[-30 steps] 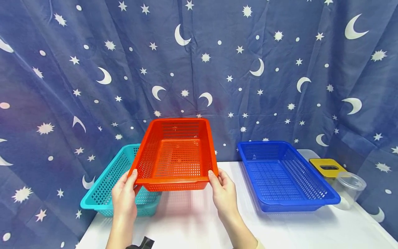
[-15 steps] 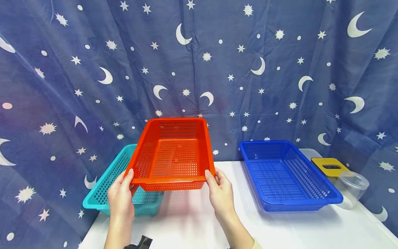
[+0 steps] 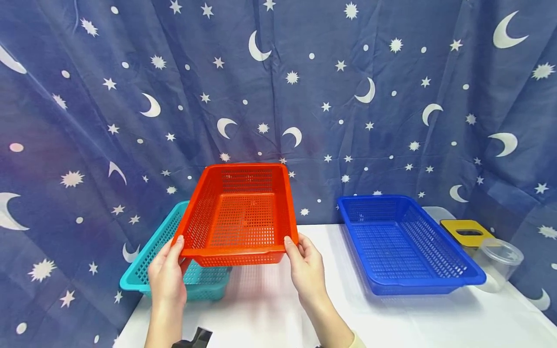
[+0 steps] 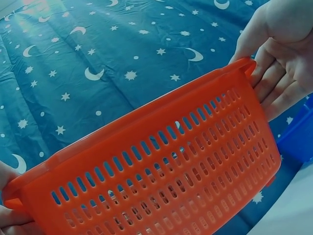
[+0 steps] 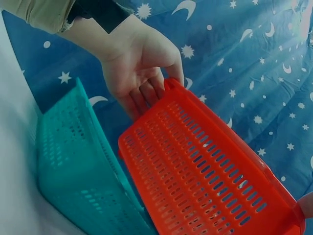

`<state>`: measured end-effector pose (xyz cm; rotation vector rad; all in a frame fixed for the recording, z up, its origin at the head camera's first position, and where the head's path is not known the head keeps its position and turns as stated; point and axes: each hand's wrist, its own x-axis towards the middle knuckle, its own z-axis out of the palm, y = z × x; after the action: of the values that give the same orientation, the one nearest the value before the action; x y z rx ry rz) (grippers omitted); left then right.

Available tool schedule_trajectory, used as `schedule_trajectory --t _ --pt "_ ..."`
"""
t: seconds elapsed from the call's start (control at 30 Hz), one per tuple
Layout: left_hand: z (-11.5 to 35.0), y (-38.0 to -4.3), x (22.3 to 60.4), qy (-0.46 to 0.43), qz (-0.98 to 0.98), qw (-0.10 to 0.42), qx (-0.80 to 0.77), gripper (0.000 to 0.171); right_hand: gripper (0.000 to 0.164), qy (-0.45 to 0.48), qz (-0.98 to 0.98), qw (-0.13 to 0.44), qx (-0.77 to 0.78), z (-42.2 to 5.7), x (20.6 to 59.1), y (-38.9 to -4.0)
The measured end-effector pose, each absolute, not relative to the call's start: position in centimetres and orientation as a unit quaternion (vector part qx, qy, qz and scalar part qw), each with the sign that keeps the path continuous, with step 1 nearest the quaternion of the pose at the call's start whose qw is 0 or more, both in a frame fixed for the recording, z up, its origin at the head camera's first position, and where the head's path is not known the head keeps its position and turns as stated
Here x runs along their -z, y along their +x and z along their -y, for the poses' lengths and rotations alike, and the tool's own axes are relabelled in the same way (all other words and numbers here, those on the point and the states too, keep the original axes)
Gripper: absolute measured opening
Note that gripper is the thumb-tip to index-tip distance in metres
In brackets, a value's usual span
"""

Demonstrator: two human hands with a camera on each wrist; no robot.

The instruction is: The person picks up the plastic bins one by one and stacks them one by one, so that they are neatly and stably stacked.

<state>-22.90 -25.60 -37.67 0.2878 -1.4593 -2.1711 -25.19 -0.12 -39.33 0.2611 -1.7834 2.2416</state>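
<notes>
Left hand [image 3: 167, 276]: fingers gripping red basket [image 3: 237, 252], near-left corner
Right hand [image 3: 308, 268]: fingers gripping near-right corner
Teal basket [image 3: 205, 291]: sitting left
Blue basket [image 3: 424, 282]: resting right on white table [image 3: 391, 321]

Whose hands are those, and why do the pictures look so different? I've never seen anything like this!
There's no robot here, just a person's bare left hand and right hand. A camera worn on the head takes the wide picture, looking forward and down. Each wrist wears a camera too, so those pictures show things close up.

Both hands hold a red basket by its near corners, up above the white table. Nothing shows inside it. On the table, a teal basket sits to the left. A blue basket sits to the right, with a yellow-topped container and a clear jar beside it. Behind hangs a starry blue curtain.
</notes>
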Motion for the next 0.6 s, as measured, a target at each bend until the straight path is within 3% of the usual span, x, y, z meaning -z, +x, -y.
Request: schedule_trajectory --t 0.6 --pt "27.4 -22.7 37.5 0.124 0.516 0.284 0.798 0.05 0.045 0.106 0.628 0.113 -0.762 2.1 39.3 -25.2"
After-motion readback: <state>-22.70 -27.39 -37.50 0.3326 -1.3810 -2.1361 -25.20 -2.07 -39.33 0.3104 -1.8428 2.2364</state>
